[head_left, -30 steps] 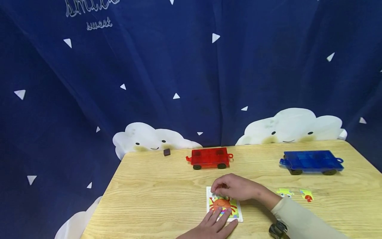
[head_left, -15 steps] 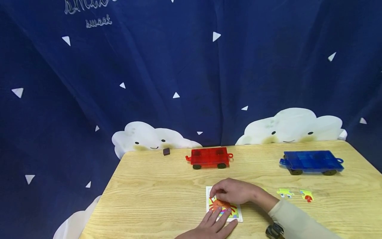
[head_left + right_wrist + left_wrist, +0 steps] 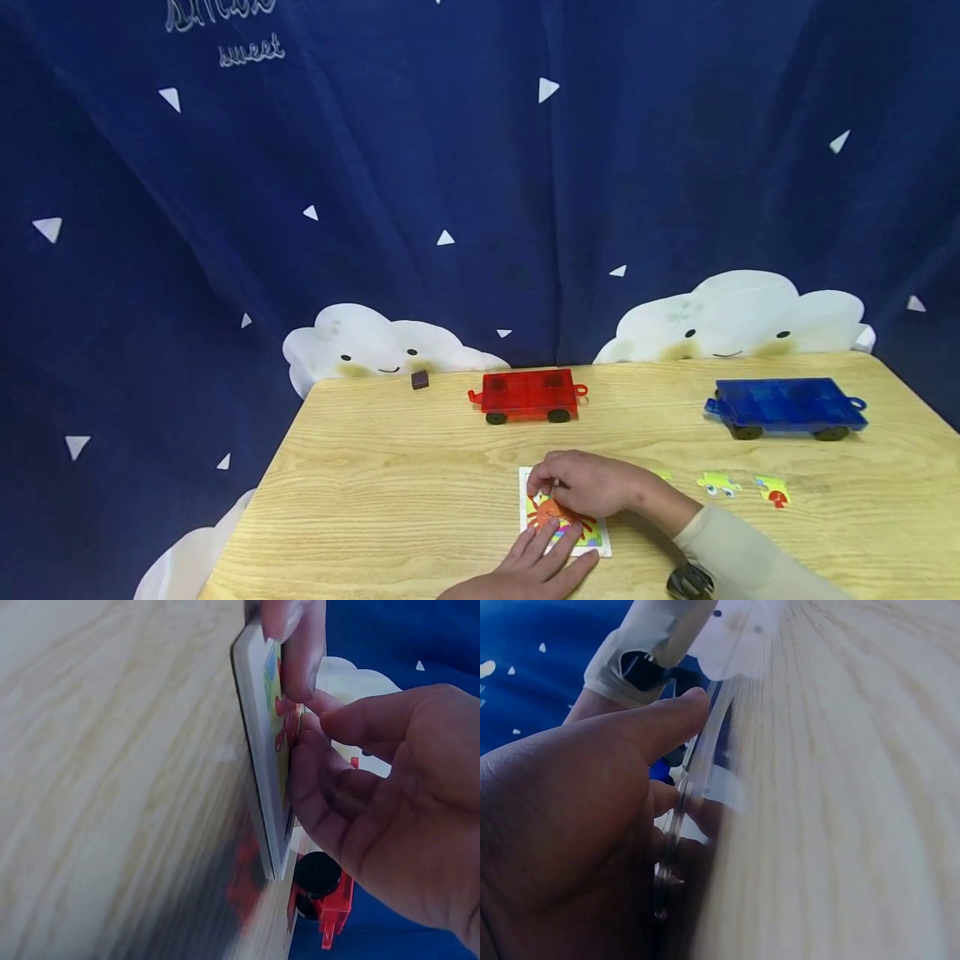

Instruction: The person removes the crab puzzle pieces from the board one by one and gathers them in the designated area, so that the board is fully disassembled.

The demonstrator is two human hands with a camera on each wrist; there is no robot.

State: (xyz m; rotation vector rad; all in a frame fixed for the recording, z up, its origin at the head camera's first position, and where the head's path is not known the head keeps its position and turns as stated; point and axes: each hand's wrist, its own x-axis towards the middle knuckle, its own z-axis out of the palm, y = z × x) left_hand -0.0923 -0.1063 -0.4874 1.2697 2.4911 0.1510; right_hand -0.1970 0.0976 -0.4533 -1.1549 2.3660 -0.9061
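A small jigsaw puzzle (image 3: 592, 533) with an orange crab picture in a white frame lies flat on the wooden table. My left hand (image 3: 525, 573) rests on its lower part with fingers spread and fairly straight. Over the upper part is my right hand (image 3: 592, 483), fingers curled and thumb close to the index finger, pinching what looks like a puzzle piece (image 3: 301, 710), mostly hidden by the fingers. Its fingertips touch the board in the right wrist view. The left wrist view shows my left thumb (image 3: 676, 718) along the frame's edge.
Loose puzzle pieces lie to the right, one with eyes (image 3: 720, 485) and one with a red shape (image 3: 773, 492); another is partly behind my right arm. Farther back stand a red toy wagon (image 3: 528, 394), a blue toy wagon (image 3: 787, 404) and a small dark block (image 3: 420, 380).
My right hand has shifted slightly down toward the body over the puzzle, its fingers still curled. The left hand has stayed in place. The loose pieces have not moved.
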